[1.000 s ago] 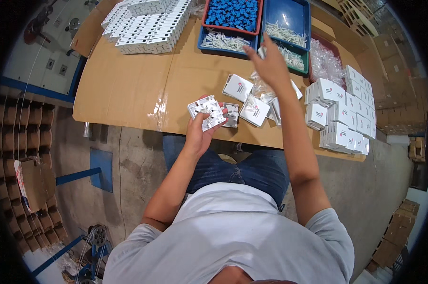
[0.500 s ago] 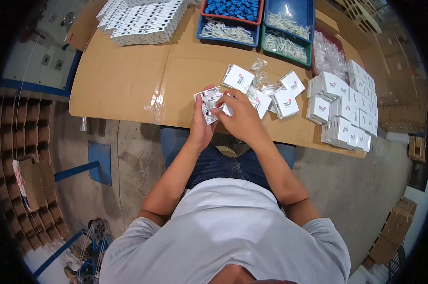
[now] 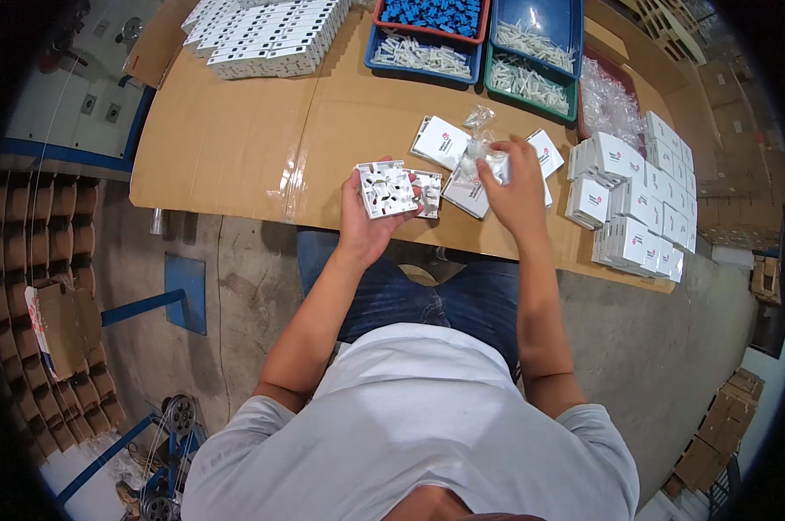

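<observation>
My left hand (image 3: 363, 233) holds an opened white plastic box (image 3: 385, 189), the moulded inside facing up. Its second half (image 3: 428, 194) sticks out to the right past my fingertips, also inside up. Farther right, my right hand (image 3: 523, 189) is over a loose group of white boxes, thumb and fingers closing on a small clear plastic bag (image 3: 496, 161). What the bag contains is too small to make out. Under and beside that hand lie closed white boxes (image 3: 441, 141) with a small red mark. Another small clear bag (image 3: 479, 116) lies just beyond them.
Stacked white boxes (image 3: 640, 195) line the table's right side. At the back are a red tray of blue parts (image 3: 432, 17), a blue tray (image 3: 423, 56) and a green tray (image 3: 531, 85) of white parts, and a bin of clear bags (image 3: 608, 95). More white boxes (image 3: 271, 39) stand far left.
My right hand has left the box in my left hand and moved right to the clear bag. The opened box now lies flatter, both halves showing.
</observation>
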`<state>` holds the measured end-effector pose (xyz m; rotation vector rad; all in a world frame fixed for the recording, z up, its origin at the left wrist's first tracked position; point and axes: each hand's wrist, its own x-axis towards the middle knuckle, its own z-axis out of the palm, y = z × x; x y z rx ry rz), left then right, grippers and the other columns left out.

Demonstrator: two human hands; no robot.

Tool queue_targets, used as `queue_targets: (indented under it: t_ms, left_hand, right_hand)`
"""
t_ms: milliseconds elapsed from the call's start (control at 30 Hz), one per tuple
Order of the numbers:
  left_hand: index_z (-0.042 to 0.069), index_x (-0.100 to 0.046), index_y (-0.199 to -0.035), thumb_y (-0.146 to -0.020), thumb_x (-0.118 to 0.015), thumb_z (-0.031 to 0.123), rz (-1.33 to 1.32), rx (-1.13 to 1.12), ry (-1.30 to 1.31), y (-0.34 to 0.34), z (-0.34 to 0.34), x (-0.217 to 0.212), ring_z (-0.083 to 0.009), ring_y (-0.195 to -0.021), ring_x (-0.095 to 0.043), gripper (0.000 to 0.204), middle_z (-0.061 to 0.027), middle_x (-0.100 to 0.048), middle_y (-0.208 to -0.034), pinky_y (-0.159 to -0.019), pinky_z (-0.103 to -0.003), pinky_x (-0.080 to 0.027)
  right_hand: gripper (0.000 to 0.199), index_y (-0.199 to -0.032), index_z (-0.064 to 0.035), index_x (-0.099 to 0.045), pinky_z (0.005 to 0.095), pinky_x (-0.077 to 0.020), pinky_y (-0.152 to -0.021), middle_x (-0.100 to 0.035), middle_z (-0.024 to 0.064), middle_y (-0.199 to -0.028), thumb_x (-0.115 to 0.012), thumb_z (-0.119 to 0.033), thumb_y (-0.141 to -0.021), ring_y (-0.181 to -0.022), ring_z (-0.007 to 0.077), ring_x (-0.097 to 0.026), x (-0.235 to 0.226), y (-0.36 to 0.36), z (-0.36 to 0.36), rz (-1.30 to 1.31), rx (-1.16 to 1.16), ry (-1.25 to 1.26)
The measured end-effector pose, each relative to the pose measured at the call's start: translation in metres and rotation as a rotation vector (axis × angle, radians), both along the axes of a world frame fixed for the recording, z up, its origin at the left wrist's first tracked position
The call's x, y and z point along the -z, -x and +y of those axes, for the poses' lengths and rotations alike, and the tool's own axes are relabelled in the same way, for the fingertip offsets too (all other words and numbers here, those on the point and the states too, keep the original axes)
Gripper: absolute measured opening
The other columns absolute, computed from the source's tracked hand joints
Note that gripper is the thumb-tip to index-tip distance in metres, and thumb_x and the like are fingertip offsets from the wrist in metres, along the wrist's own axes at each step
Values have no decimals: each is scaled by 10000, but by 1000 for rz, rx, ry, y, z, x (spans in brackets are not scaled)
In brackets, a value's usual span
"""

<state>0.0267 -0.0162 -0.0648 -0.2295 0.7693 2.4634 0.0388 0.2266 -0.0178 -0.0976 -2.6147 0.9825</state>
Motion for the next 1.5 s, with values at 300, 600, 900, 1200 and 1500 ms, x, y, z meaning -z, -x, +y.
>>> queue_targets:
  t_ms: [300, 600, 900, 1200, 1500]
  left_hand:
    - [139, -444, -1478, -1012, -305, 682, -28, 261, -42, -10, 13, -15, -248, -1184, -621, 728, -108, -597, -1363, -929, -457, -547]
    - [123, -420, -1476, -1039, -299, 638, -7, 236, 216, -21, 22, -35, -192, -1200, -608, 687, -74, -595, -1323, -959, -336, -521]
    - [130, -479, -1425, -1023, -381, 631, -42, 230, 194, -21, 24, -34, -215, -1143, -634, 650, -77, -632, -1252, -945, -358, -523]
    - [118, -449, -1448, -1040, -352, 614, 31, 240, 223, -22, 24, -31, -203, -1159, -624, 650, -79, -614, -1280, -945, -348, -524]
    - [51, -492, -1385, -1052, -502, 321, 234, 376, 419, -24, 12, -20, -160, -1106, -625, 428, -54, -616, -1227, -889, -287, -533]
  right_hand:
    - [762, -1455, -37, -470, 383, -401, -1080, -552, 153, -1372, -817, -228, -804, -1288, 287, -531, -30, -20, -42, -180, -443, 416]
    - [965, -1428, -42, -505, 410, -439, -1057, -548, 174, -1391, -932, -371, -627, -1277, 348, -553, -25, -18, -54, -79, -548, 218]
    - [966, -1449, -50, -489, 403, -433, -1072, -528, 174, -1431, -929, -337, -638, -1317, 347, -524, -22, -20, -56, -125, -600, 252]
    - [985, -1475, -55, -474, 398, -433, -1074, -524, 171, -1450, -927, -312, -639, -1327, 339, -519, -13, -21, -57, -96, -589, 217]
    - [994, -1473, -64, -475, 382, -428, -1081, -528, 157, -1431, -931, -252, -609, -1313, 349, -515, -16, -21, -51, -166, -600, 316]
